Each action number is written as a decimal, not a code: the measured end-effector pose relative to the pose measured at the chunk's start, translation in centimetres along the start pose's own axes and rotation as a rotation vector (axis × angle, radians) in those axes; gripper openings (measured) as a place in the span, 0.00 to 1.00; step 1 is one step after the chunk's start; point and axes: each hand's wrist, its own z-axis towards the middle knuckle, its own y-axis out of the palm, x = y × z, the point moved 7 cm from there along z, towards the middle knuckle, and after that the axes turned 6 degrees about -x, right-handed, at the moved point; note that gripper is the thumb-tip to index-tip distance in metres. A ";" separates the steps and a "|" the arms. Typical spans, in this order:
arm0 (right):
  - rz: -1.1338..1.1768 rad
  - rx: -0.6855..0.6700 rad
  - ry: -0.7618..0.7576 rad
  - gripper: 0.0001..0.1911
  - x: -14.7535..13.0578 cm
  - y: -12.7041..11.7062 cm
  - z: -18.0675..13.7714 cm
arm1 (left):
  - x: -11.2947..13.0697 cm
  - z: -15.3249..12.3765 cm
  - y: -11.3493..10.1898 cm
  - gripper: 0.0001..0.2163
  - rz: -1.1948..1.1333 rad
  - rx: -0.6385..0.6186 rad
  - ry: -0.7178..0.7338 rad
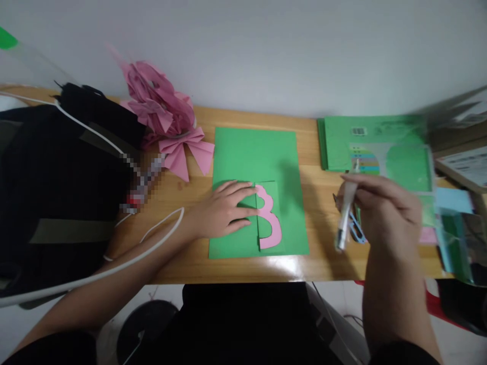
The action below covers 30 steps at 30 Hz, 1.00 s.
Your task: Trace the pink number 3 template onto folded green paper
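My left hand point(228, 209) lies with fingers spread on a sheet of green paper point(251, 152). Two of its fingertips touch the left edge of a curvy pink paper cutout point(274, 230). That cutout rests on a smaller folded green piece point(272, 195) on top of the sheet. My right hand point(384, 203) is raised to the right of the sheet, closed around a whitish pen point(347, 210). The pen is slightly blurred and tilted, apart from the paper. Beneath the right hand, a light blue looped handle point(356, 229) shows; the rest of it is hidden.
Pink folded paper flowers and bows point(186, 152) stand at the back left, beside a black bag point(76, 182). A white cable point(129, 261) crosses over my left forearm. Green paper packs point(338, 137) lie at the back right, near boxes point(464, 162) against the wall.
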 end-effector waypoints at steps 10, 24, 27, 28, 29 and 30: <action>0.332 -0.204 0.052 0.24 -0.3 10.7 4.8 | 0.1 0.1 -0.2 0.13 -0.031 0.017 -0.009; 0.236 -0.066 0.127 0.09 2.2 11.4 4.1 | -0.1 0.3 -0.5 0.12 -0.124 0.048 -0.032; 0.173 -0.122 0.117 0.10 2.3 12.0 3.9 | -0.2 0.4 -0.5 0.12 -0.148 0.063 -0.034; 0.158 -0.132 0.119 0.10 2.3 12.1 3.8 | -0.2 0.4 -0.5 0.12 -0.154 0.066 -0.034; 0.146 -0.133 0.122 0.10 2.4 12.3 3.8 | -0.2 0.4 -0.5 0.12 -0.160 0.070 -0.032; 0.138 -0.127 0.124 0.10 2.4 12.3 3.7 | -0.3 0.4 -0.5 0.12 -0.164 0.072 -0.032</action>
